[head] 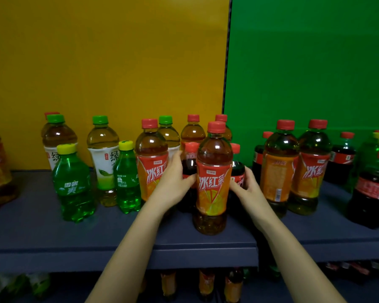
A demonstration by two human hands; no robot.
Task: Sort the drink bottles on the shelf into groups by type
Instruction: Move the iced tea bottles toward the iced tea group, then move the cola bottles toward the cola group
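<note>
An iced tea bottle [213, 178] with a red cap and orange label stands upright at the front of the dark blue shelf [53, 237]. Just behind it stand two small cola bottles. My left hand [173, 182] wraps around the left cola bottle [189, 160], thumb on its front. My right hand [248, 184] grips the right cola bottle [236, 165] from its right side. The iced tea bottle hides much of both cola bottles. More iced tea bottles [151, 162] stand behind and to the left.
On the left are two green soda bottles [73, 184] and green tea bottles [103, 158]. To the right stand two iced tea bottles [280, 167] and several cola bottles [372, 189]. Yellow and green panels back the shelf. A lower shelf holds more bottles.
</note>
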